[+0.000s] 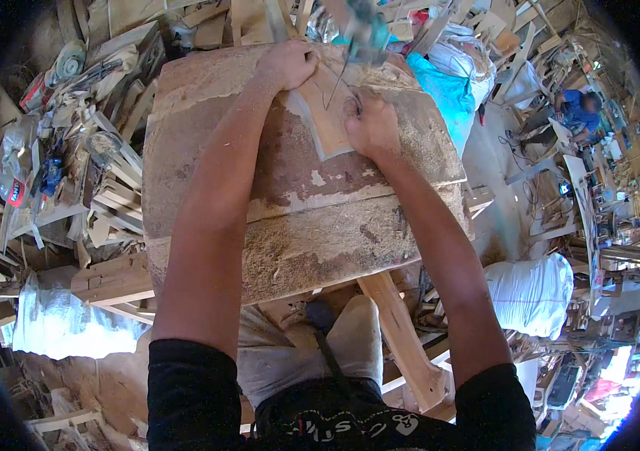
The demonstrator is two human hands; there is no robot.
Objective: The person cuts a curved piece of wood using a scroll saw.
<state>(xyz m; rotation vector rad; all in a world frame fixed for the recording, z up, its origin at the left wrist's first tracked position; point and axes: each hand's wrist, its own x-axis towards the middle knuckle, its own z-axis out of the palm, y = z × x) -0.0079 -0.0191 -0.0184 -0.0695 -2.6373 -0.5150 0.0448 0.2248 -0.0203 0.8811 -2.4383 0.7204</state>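
Grip L: left hand (pixel 287 64) lies flat, fingers curled over the far-left edge of a pale, curved flat wooden workpiece (pixel 327 113), pressing it down; not wrapped round it.
Grip R: right hand (pixel 369 124) bears on the workpiece's right side, fingers bent; seems to pinch smth small and dark, can't tell what.
Why held so: judging by the two-sided press, both hands pin the piece so it won't shift under the blurred teal-and-grey tool (pixel 365 30) just beyond it. Thin dark curved line shows on the wood btwn the hands.
Workpiece place: far centre of a worn, dusty reddish-brown wooden bench top (pixel 297 218), lying flat.
Bench: sawdust thick along near edge, paint flaked off in patches.
Containers: bulging white woven sack (pixel 534 293), near right on floor, contents hidden; turquoise sack (pixel 444 90) far right beside bench, contents not visible.
Clutter: stacked pale wood offcuts (pixel 113 195) left of bench.
Other: person in blue top (pixel 575 109), far right, well apart.
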